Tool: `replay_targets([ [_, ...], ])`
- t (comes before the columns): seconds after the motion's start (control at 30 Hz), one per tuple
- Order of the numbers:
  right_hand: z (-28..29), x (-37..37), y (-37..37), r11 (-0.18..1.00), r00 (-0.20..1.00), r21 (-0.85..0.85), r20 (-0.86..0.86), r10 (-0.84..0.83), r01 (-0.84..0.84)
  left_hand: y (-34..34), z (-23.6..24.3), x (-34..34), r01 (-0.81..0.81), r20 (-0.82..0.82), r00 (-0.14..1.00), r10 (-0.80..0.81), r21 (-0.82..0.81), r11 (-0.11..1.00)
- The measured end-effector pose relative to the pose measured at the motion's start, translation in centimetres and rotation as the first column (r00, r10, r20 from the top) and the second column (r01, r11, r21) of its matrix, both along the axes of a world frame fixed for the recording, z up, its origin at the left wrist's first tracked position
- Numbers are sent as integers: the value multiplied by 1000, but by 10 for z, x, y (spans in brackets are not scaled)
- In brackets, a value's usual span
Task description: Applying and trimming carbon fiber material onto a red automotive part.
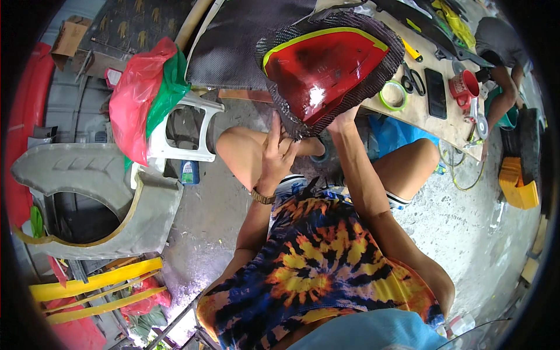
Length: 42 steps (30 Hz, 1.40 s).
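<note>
A red, glossy, curved piece like a mould, rimmed with yellow-green tape, is held up in front of me, tilted. Black woven carbon-fibre cloth wraps its border, with frayed edges at the lower tip. My right hand grips the lower right edge, its fingers partly hidden behind the piece. Beside the lower left edge is my left hand, fingers stretched upward and apart; whether a fingertip touches the cloth I cannot tell.
On the wooden table lie scissors, a roll of tape, a phone, a red mug and a yellow cutter. A white stool carries plastic bags; a grey fender stands left. Another person's arm shows right.
</note>
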State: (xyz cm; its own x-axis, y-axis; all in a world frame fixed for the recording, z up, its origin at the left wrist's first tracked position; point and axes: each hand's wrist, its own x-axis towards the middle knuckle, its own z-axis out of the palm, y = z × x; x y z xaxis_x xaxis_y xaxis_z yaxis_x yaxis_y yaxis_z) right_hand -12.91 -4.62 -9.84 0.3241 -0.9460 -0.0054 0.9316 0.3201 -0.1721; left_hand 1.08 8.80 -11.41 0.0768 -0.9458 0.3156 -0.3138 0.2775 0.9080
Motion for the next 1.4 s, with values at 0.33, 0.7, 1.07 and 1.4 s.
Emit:
replay_targets([
  [0.33, 23, 12, 6, 993, 989, 117, -150, -15, 33, -2, 16, -3, -51, -252, 967, 44, -21, 998],
  [0.7, 57, 13, 32, 977, 927, -60, -309, -213, 205, 9, 3, 42, 229, -433, 886, -168, 93, 969],
  [1.07, 78, 29, 41, 990, 987, 57, -106, -123, 130, 26, -16, 69, 63, -479, 878, -13, 89, 994],
  [1.4, 104, 52, 54, 991, 990, 43, -64, -126, 128, 39, -56, 88, -327, 298, 914, 274, 144, 934],
])
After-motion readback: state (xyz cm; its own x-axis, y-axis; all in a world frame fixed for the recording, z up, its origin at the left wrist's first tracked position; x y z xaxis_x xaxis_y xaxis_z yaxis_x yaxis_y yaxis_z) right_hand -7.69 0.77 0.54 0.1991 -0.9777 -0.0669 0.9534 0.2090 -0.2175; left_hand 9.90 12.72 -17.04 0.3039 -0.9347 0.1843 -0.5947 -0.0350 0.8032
